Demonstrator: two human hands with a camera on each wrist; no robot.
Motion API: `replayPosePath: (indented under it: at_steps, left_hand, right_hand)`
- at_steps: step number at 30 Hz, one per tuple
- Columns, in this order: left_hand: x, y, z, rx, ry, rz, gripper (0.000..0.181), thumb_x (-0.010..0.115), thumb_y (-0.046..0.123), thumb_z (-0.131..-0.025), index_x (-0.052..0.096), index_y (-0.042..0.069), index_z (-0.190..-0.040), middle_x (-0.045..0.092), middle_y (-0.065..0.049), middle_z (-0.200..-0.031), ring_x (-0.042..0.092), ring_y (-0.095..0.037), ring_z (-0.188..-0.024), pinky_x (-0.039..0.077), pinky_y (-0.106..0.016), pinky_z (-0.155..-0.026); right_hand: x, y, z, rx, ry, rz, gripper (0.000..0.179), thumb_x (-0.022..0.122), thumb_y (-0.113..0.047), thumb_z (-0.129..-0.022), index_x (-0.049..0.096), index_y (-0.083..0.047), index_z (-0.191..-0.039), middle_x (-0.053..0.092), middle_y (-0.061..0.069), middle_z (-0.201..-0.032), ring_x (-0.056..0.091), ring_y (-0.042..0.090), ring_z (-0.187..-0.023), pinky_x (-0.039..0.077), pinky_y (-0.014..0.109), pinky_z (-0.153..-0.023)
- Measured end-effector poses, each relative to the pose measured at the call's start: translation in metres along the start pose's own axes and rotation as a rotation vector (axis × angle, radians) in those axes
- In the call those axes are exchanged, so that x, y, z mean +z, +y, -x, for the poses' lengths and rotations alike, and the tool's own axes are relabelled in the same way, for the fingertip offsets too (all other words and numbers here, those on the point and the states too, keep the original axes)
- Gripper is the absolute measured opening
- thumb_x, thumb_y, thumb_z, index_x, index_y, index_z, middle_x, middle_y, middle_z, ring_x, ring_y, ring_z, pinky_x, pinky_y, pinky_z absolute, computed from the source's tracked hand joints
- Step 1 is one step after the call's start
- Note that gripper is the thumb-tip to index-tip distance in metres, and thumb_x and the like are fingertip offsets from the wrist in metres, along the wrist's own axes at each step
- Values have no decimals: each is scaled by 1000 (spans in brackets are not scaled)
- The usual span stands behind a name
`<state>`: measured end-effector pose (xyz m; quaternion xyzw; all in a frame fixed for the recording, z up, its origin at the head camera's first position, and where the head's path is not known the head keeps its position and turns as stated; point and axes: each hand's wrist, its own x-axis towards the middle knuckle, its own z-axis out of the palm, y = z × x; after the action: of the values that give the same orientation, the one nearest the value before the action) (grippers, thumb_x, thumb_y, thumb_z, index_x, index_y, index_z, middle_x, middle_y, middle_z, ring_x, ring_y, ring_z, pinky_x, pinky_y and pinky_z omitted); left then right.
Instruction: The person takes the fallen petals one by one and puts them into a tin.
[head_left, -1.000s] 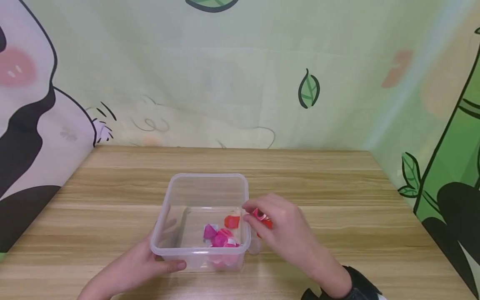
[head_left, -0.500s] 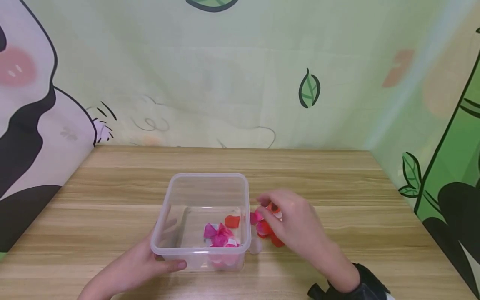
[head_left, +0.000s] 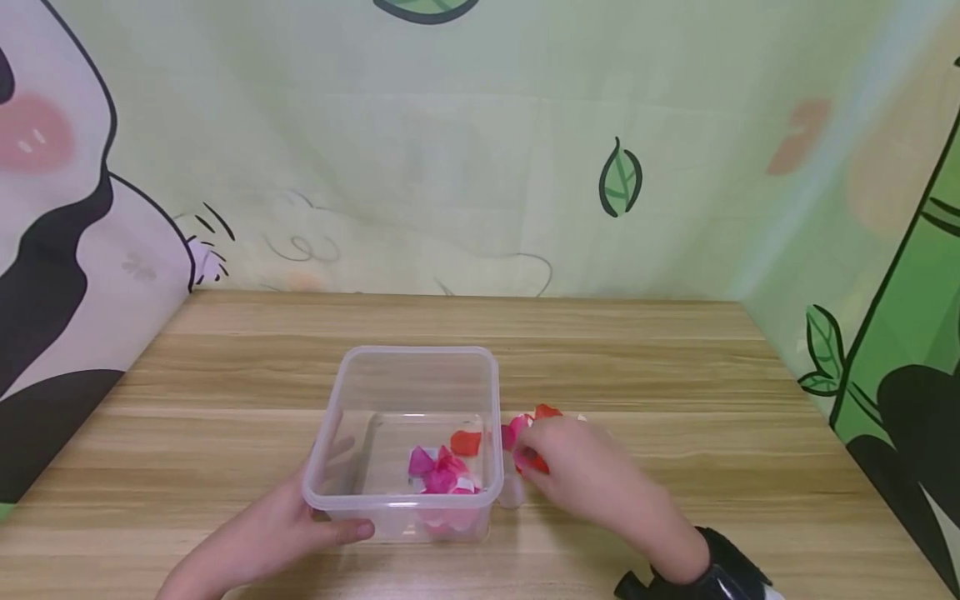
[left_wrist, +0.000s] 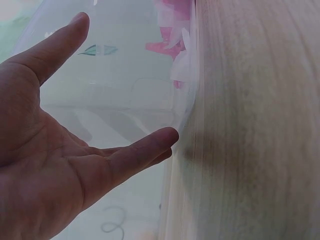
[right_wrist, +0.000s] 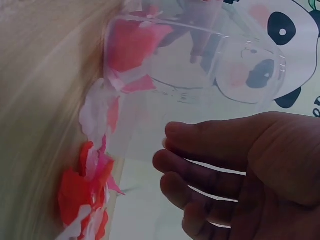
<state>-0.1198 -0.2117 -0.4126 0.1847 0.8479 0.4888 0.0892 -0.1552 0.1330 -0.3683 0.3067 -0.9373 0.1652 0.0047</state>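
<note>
A clear plastic box (head_left: 397,502) stands on the table, holding pink and red petals (head_left: 444,477). My left hand (head_left: 273,521) steadies its left side; in the left wrist view the thumb and fingers (left_wrist: 145,150) are spread and fairly straight along the wall. To the right of the box lies a loose pile of red and pink petals (right_wrist: 90,195), partly hidden under my right hand (head_left: 581,467) in the head view. In the right wrist view, that hand's fingers (right_wrist: 200,172) are loosely bent beside the pile, with nothing visible between them.
A pale, translucent petal (right_wrist: 95,112) lies right by the box's right wall. The wooden table (head_left: 660,358) ends at a printed backdrop (head_left: 450,167) behind, with panels at both sides. A black strap (head_left: 712,567) is round the right wrist.
My right hand moves right from the box's side, uncovering more petals, then dips lower over the pile. The left hand and box stay in place.
</note>
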Motion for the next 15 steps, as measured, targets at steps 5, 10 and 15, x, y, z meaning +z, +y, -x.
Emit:
replayPosePath:
  at_steps: [5, 10, 15]
  left_hand:
    - [1, 0, -1, -13, 2, -7, 114, 88, 34, -83, 13, 10, -164, 36, -30, -157, 55, -39, -125, 51, -29, -90]
    - [1, 0, -1, -9, 3, -7, 114, 88, 34, -82, 12, 13, -164, 35, -30, -157, 53, -40, -126, 51, -30, -90]
    - [1, 0, 0, -1, 5, -6, 114, 88, 35, -83, 12, 12, -165, 34, -30, -157, 54, -39, -126, 51, -29, -91]
  right_hand:
    - [8, 1, -1, -70, -78, -18, 14, 78, 1, -84, 76, -10, -92, 70, -5, -82, 56, 9, -70, 50, 28, -64]
    - [15, 4, -1, -104, -111, 3, 17, 82, -2, -81, 74, -16, -88, 60, -13, -74, 49, 6, -65, 44, 25, -59]
    - [19, 4, -3, -101, -173, -24, 22, 84, -2, -81, 75, -18, -93, 57, -14, -75, 50, 5, -69, 46, 25, -63]
